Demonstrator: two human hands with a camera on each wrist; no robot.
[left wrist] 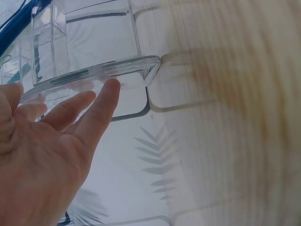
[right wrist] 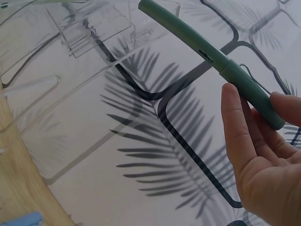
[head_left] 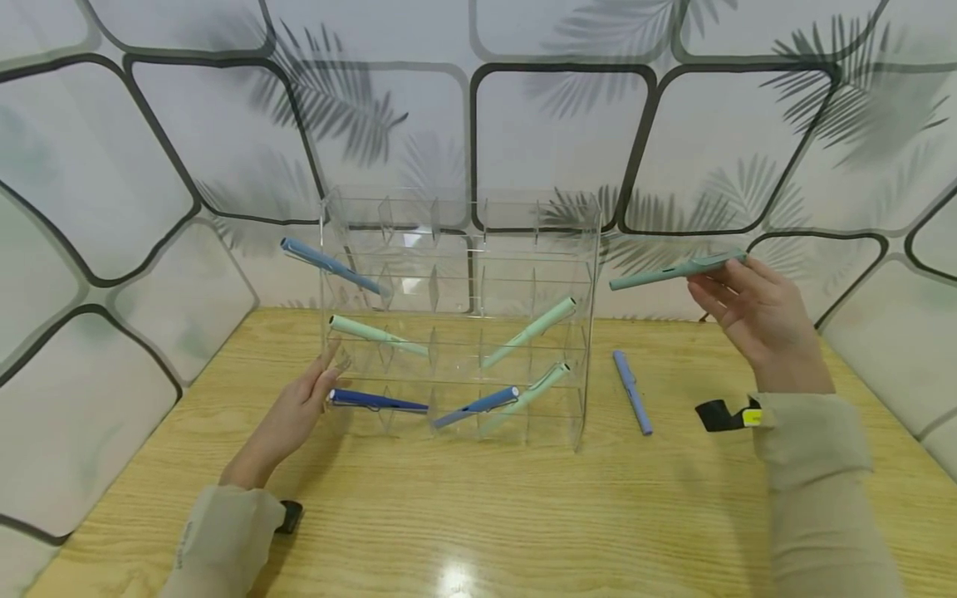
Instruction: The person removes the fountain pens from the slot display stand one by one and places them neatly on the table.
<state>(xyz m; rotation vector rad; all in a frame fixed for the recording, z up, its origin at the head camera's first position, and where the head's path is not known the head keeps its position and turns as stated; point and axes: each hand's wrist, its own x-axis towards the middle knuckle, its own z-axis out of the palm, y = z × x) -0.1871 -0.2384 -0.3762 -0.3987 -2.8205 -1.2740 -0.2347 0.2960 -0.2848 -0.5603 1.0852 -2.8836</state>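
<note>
A clear acrylic display rack (head_left: 456,332) with compartments stands on the table, several capped pens lying slanted in it. My left hand (head_left: 295,415) is at the rack's lower left side; in the left wrist view its fingers (left wrist: 101,110) extend to the clear side panel. Right of the rack, my right hand (head_left: 773,320) pinches a green pen (head_left: 665,272) by its clipped cap end, between thumb and fingers. The pen (right wrist: 188,37) points leftward toward the rack, raised above the table.
A lavender pen (head_left: 632,392) lies on the wooden table (head_left: 478,515) right of the rack. In the rack are a light blue pen (head_left: 332,266) at upper left, pale green pens (head_left: 529,332) and a dark blue pen (head_left: 377,402). A patterned wall covering (head_left: 561,141) rises behind.
</note>
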